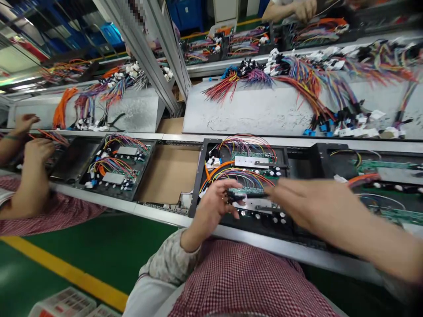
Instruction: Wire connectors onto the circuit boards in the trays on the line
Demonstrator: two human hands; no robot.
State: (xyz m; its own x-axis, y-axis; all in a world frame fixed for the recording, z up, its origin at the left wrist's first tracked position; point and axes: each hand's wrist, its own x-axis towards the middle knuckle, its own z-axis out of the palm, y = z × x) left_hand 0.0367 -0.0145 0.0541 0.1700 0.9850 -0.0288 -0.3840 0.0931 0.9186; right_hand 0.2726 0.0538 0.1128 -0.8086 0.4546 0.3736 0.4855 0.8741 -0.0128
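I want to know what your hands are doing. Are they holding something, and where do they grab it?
The left hand pinches a small dark connector at its left end, over the circuit board. The right hand reaches toward it, fingers spread, holding nothing.

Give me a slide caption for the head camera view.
Both hands, left and right, meet over a wired circuit board on the assembly line.

Green floor, yellow line; grey metal benches; blue crates behind.
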